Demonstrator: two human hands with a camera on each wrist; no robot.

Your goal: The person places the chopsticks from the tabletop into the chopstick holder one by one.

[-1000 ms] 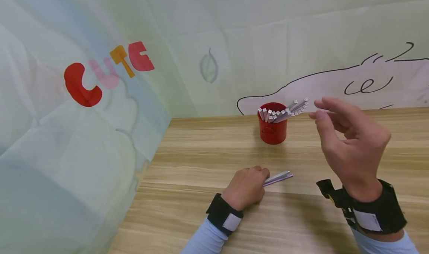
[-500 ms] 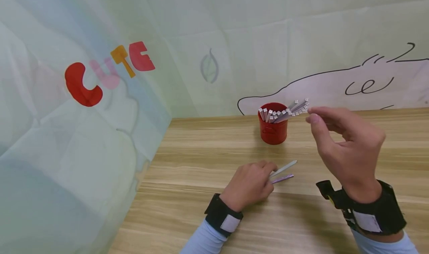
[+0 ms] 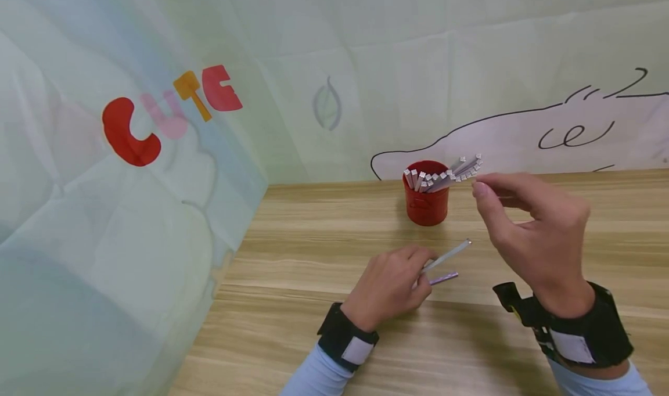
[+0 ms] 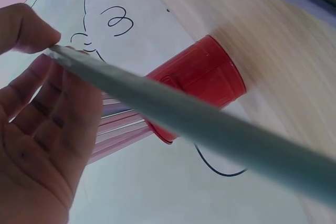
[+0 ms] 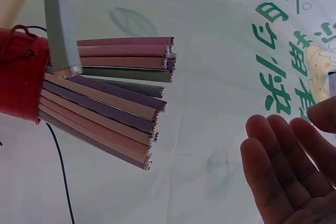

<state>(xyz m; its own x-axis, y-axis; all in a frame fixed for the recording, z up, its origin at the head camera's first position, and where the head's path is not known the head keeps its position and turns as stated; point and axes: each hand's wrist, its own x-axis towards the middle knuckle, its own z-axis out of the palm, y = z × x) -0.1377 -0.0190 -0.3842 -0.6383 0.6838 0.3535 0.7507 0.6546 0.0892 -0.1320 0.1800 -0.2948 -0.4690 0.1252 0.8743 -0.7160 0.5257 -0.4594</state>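
Observation:
My left hand (image 3: pixel 389 285) is low over the table, pinching a slim pale grey-blue stick (image 3: pixel 446 255) that slants up to the right. In the left wrist view this stick (image 4: pixel 178 111) crosses close to the camera. Just below it a purple stick (image 3: pixel 444 278) lies on the table, its near end hidden behind the left fingers. My right hand (image 3: pixel 538 233) is raised at the right, thumb and forefinger close together beside the stick ends and nothing held. The right wrist view shows its fingers (image 5: pixel 283 166) loosely bent. A red bucket (image 3: pixel 427 207) holds many similar sticks (image 3: pixel 467 166).
The bucket stands at the back of the wood-grain table (image 3: pixel 292 233), near a printed cloth wall (image 3: pixel 313 47). Another cloth wall (image 3: pixel 104 222) with coloured letters rises along the left. Inside the bucket the sticks (image 5: pixel 126 121) fan out, their glittery silver ends up.
The left hand has drawn the pale stick away from the purple one and tipped it up to the right. The right hand has shifted left and slightly down, nearer the bucket's sticks.

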